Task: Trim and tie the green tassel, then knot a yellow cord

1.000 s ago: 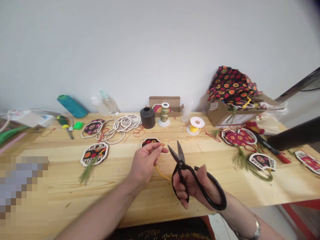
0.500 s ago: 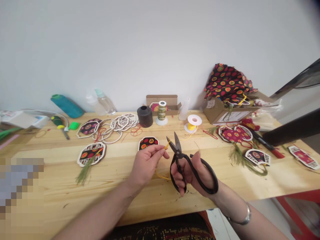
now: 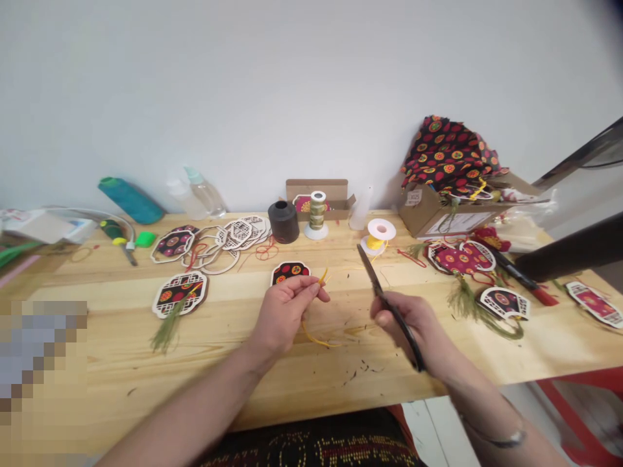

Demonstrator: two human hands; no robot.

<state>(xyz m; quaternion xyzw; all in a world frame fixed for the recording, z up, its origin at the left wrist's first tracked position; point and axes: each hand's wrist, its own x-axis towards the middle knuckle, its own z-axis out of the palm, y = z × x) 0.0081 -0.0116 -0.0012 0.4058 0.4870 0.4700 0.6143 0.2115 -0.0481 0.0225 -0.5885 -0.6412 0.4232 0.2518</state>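
Observation:
My left hand (image 3: pixel 287 311) pinches a short piece of yellow cord (image 3: pixel 321 280) above the wooden table (image 3: pixel 121 363); the cord's loose end curls down onto the wood below the hand. Just behind the fingers lies a small black-and-red fabric ornament (image 3: pixel 290 271). My right hand (image 3: pixel 413 324) grips black scissors (image 3: pixel 384 295) with the blades closed and pointing away to the upper left, off to the right of the cord. A white spool of yellow cord (image 3: pixel 379 233) stands beyond the scissor tips.
Wooden lattice frames and fabric ornaments (image 3: pixel 214 243) lie at the back left. A black spool (image 3: pixel 283 220), a green-gold spool (image 3: pixel 317 214), bottles (image 3: pixel 204 193) and a teal cone (image 3: pixel 129 200) stand near the wall. A cardboard box of patterned fabric (image 3: pixel 445 194) and tasselled ornaments (image 3: pixel 487 285) fill the right.
The open scissor blades met the yellow cord by my left fingers, then closed. My right hand has since swung the scissors away to the right, and the cord end now sticks up short.

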